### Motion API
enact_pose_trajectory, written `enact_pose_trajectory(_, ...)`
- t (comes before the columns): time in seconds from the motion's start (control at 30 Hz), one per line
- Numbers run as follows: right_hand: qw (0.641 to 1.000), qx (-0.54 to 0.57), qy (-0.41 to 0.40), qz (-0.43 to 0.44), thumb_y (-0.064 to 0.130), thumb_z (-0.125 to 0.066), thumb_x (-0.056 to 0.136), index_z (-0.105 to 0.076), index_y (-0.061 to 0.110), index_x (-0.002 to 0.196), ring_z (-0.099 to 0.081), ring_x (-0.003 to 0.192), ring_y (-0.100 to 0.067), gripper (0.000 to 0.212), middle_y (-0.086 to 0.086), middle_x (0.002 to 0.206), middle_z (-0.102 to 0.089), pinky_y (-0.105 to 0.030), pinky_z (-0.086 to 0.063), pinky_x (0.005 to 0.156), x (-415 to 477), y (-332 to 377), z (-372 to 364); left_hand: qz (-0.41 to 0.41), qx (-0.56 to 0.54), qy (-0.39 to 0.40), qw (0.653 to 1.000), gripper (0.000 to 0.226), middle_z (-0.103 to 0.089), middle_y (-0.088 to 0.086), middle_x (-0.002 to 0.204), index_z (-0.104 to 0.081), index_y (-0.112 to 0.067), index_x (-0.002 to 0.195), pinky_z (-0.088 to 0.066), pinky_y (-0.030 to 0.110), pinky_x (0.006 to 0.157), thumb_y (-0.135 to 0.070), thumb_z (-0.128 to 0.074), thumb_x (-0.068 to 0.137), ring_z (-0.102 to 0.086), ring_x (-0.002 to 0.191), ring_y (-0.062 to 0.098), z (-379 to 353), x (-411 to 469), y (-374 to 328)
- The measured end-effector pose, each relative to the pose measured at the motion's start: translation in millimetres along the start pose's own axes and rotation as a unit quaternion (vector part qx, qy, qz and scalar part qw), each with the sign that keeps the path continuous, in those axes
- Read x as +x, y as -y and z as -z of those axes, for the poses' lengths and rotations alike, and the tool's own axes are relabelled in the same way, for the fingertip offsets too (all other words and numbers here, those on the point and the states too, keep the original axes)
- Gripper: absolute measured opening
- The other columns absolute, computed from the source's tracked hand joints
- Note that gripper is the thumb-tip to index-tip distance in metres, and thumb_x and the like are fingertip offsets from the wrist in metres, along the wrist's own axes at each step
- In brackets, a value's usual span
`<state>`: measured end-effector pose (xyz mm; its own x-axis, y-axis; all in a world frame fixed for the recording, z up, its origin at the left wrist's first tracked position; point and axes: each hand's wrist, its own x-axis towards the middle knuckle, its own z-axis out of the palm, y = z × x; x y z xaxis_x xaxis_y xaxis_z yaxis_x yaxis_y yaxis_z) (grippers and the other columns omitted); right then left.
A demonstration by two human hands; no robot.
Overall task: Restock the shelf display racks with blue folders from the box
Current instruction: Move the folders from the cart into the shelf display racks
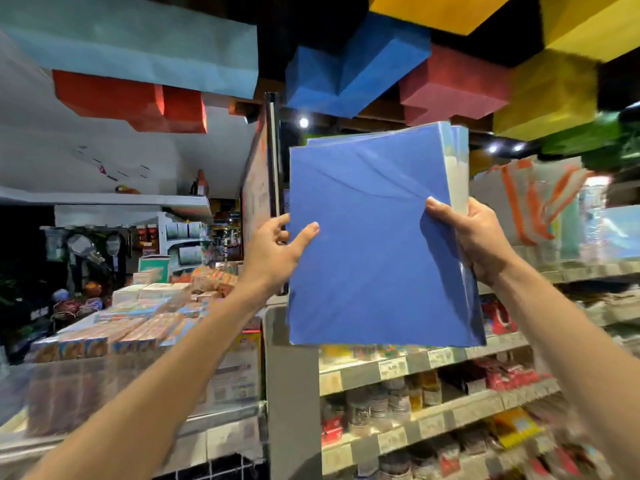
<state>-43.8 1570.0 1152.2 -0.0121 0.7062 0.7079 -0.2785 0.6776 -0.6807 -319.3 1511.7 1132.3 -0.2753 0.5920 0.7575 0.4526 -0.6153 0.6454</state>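
Above the shop shelves: folders in hand, none racked yet

Along the right runs a shelving unit (415, 363) stocked with bottles and packets, price strips on its edges. To the left lie rows of boxed goods (145, 327). Raised in the air in front of the shelving is a stack of blue folders (374, 251), upright, slightly tilted, touching no shelf.

The left hand (273, 254) grips the stack's left edge, thumb laid on the front cover, fingers behind. The right hand (474, 240) clasps the right edge, thumb over the front, fingers wrapped round the back.

By my reading the task is mid-carry. One batch is out of the box, which is out of view, and no rack holding blue folders shows. Placing this stack remains, and likely further batches after it.
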Motion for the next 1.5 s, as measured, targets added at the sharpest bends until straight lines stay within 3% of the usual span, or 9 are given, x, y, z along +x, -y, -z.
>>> enact_pose_trajectory(0.13,0.996,-0.044,-0.065,0.043,0.021,-0.075,0.088,-0.066,0.009,0.103,-0.063,0.058,-0.002,0.021,0.010,0.072,-0.071,-0.019,-0.051,0.052,20.2,7.4,45.3,-0.019,0.049,0.017,0.999,0.046,-0.070,0.001,0.115,-0.062,-0.018,0.132,-0.052,0.019,0.078,-0.036,-0.072,0.091,-0.066,0.085,0.003,-51.2,13.5,-1.8)
enact_pose_trajectory(0.3,0.981,-0.111,-0.123,0.099,0.028,-0.080,0.083,-0.069,0.009,0.111,-0.065,0.073,-0.003,0.035,-0.001,0.096,-0.071,-0.020,-0.054,0.064,43.7,4.8,66.1,-0.040,0.107,0.049,0.992,0.042,-0.067,0.003,0.125,-0.062,-0.020,0.132,-0.054,0.042,0.096,-0.035,-0.069,0.093,-0.068,0.102,0.018,-93.1,30.5,6.6)
enact_pose_trajectory(0.47,0.946,-0.205,-0.177,0.176,0.033,-0.078,0.084,-0.068,0.012,0.105,-0.058,0.074,-0.005,0.031,0.003,0.088,-0.067,-0.015,-0.043,0.062,68.5,-7.7,58.6,-0.036,0.205,0.061,0.976,0.043,-0.065,0.003,0.133,-0.059,-0.024,0.134,-0.046,0.046,0.105,-0.040,-0.063,0.094,-0.061,0.121,0.025,-121.2,58.4,30.9)
enact_pose_trajectory(0.67,0.906,-0.266,-0.230,0.235,0.027,-0.075,0.087,-0.067,0.005,0.105,-0.058,0.077,-0.015,0.029,-0.004,0.089,-0.066,-0.001,-0.035,0.056,102.7,-4.6,31.9,-0.086,0.320,0.050,0.942,0.044,-0.065,0.010,0.131,-0.054,-0.022,0.138,-0.040,0.045,0.104,-0.036,-0.057,0.097,-0.058,0.123,0.032,-126.8,104.1,57.1)
enact_pose_trajectory(0.83,0.898,-0.254,-0.264,0.242,0.032,-0.075,0.085,-0.067,0.004,0.102,-0.061,0.080,-0.020,0.034,-0.008,0.091,-0.069,-0.022,-0.040,0.066,148.6,-8.7,13.1,-0.118,0.407,0.067,0.904,0.050,-0.059,0.012,0.137,-0.045,-0.024,0.146,-0.035,0.046,0.104,-0.036,-0.055,0.098,-0.053,0.126,0.033,-132.3,144.5,74.7)
enact_pose_trajectory(1.07,0.900,-0.237,-0.259,0.257,0.031,-0.072,0.088,-0.065,0.004,0.097,-0.055,0.070,-0.018,0.030,-0.004,0.083,-0.064,-0.002,-0.030,0.050,205.4,-31.9,-3.5,-0.107,0.407,0.030,0.907,0.078,-0.057,0.017,0.136,-0.017,-0.018,0.159,-0.036,0.049,0.106,-0.043,-0.056,0.097,-0.054,0.126,0.037,-157.4,190.0,94.0)
enact_pose_trajectory(1.23,0.925,-0.193,-0.236,0.228,0.032,-0.069,0.090,-0.063,0.005,0.100,-0.055,0.087,-0.023,0.029,-0.004,0.086,-0.061,-0.018,-0.031,0.062,245.5,-70.3,-11.4,-0.075,0.374,-0.003,0.924,0.085,-0.056,0.016,0.139,-0.012,-0.019,0.161,-0.037,0.049,0.109,-0.052,-0.056,0.095,-0.053,0.126,0.037,-168.5,217.2,109.9)
enact_pose_trajectory(1.4,0.945,-0.161,-0.194,0.209,0.029,-0.068,0.091,-0.063,0.004,0.104,-0.051,0.084,-0.021,0.028,-0.005,0.088,-0.059,-0.016,-0.030,0.063,278.5,-101.6,-22.5,-0.053,0.355,-0.003,0.933,0.078,-0.057,0.011,0.142,-0.014,-0.026,0.161,-0.040,0.043,0.104,-0.052,-0.051,0.098,-0.053,0.129,0.033,-178.7,225.0,123.8)
enact_pose_trajectory(1.5,0.952,-0.144,-0.182,0.198,0.029,-0.069,0.091,-0.064,0.003,0.104,-0.051,0.082,-0.019,0.029,-0.009,0.092,-0.064,-0.017,-0.030,0.063,291.7,-117.2,-34.4,-0.055,0.360,-0.006,0.931,0.073,-0.068,0.010,0.122,-0.013,-0.032,0.161,-0.042,0.041,0.091,-0.053,-0.047,0.099,-0.060,0.115,0.033,-176.1,228.0,129.6)
